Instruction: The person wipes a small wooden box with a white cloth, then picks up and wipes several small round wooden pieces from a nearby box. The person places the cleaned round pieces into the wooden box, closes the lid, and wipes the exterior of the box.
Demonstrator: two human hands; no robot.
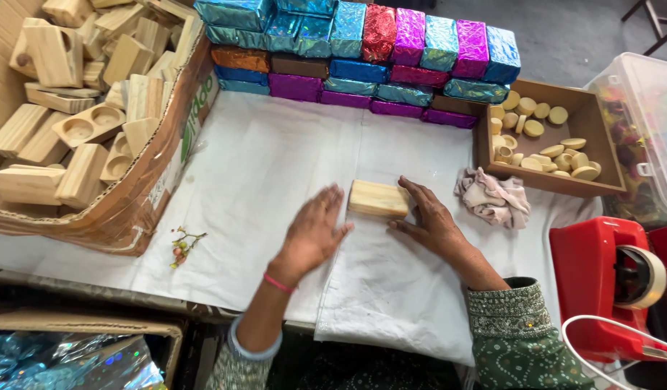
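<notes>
Hands first: the left hand [315,231] lies flat and open on the white cloth [275,166], palm down, fingertips just beside the left end of the wooden block [378,198] and holding nothing. The right hand [431,220] is spread open too, its fingers touching the block's right end and near edge, more steadying than gripping.

That block is my landmark. It lies flat on the cloth, about mid-table. Behind it runs a wall of foil-wrapped blocks [362,54], stacked in blue, teal, pink and purple. Far left of it sits a cardboard box [131,202] full of bare wooden pieces. To its right is a crumpled pink rag [492,196], then a shallow brown tray [600,130] of small round wooden discs, and nearer the person, a red tape dispenser [608,285].

My take: keep the block square on, and press from both ends evenly so it doesn't skid on the cloth.
</notes>
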